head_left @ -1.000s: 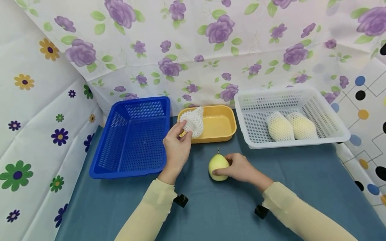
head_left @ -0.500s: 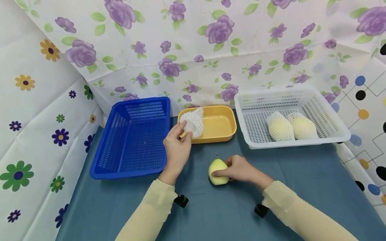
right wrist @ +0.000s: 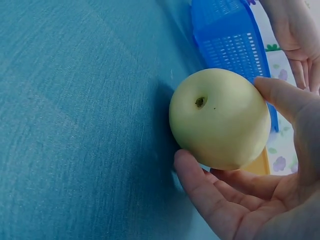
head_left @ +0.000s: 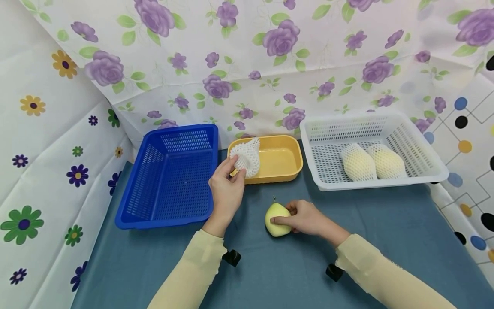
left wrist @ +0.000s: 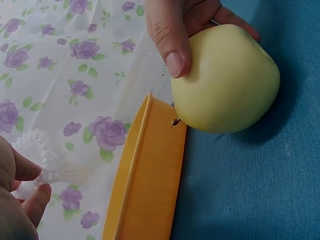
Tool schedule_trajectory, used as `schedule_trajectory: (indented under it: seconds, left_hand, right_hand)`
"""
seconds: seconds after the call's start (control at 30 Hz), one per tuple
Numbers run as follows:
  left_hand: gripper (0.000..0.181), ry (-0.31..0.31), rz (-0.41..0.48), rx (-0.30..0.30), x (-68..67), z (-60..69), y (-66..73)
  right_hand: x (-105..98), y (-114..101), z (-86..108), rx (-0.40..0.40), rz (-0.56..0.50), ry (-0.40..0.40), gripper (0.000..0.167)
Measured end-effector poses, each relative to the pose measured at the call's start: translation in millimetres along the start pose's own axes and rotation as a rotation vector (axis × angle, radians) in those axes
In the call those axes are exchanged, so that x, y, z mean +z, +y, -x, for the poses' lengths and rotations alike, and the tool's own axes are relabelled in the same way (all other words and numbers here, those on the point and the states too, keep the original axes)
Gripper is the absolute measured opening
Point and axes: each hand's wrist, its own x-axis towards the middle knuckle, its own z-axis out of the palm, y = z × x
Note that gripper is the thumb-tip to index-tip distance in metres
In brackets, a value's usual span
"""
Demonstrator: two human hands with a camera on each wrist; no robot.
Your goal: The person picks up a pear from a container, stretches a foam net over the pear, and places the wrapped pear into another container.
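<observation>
A white foam net sleeve (head_left: 248, 158) is pinched between the thumb and fingers of my left hand (head_left: 227, 193), over the left end of the yellow tray (head_left: 275, 179). My right hand (head_left: 308, 218) grips a pale yellow-green pear (head_left: 277, 219) from its right side, just above the blue cloth. The pear's stem points away from me; in the right wrist view the pear (right wrist: 220, 120) shows its dark blossom end. Part of the foam net (left wrist: 42, 155) is hidden by the left hand in the left wrist view.
A blue basket (head_left: 166, 219) stands to the left. On the right, a white basket (head_left: 386, 185) holds two pears in foam nets (head_left: 359, 163). Flower-printed sheets (head_left: 247, 64) rise behind and at the left. Blue cloth (head_left: 270, 274) covers the table.
My right hand has tilted the pear, its stem end leaning left, and shifted it slightly toward me and left. The left hand with the foam net has stayed nearly still.
</observation>
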Motion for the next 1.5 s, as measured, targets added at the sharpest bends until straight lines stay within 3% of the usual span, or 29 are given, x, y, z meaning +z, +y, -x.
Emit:
schedule_trajectory:
  seconds: [0.63,0.9,1.0,1.23,1.33,1.5]
  left_hand:
    - [0.042,-0.014,-0.025,-0.017,0.3,3.0,-2.5]
    - [0.041,-0.048,-0.024,-0.003,0.7,10.6,-4.6]
    - [0.041,-0.066,-0.032,0.049,2.1,14.5,-5.3]
    - [0.039,-0.083,-0.072,0.275,6.5,20.6,-4.5]
    - [0.038,-0.098,-0.079,0.357,7.9,22.7,-3.3]
    - [0.033,-0.163,-0.051,0.481,9.5,26.1,-1.9]
  right_hand:
    - [3.1,-2.5,0.2,-0.061,0.084,0.127,0.076]
    - [-0.5,-7.1,2.4,-0.090,0.042,0.176,0.077]
    - [-5.8,-11.8,2.4,-0.143,0.012,0.262,0.073]
    - [-21.8,-37.9,4.6,-0.458,-0.042,0.544,0.051]
    - [-25.8,-49.1,5.0,-0.518,-0.054,0.578,0.046]
    - [-28.5,-57.6,2.6,-0.529,-0.082,0.556,0.039]
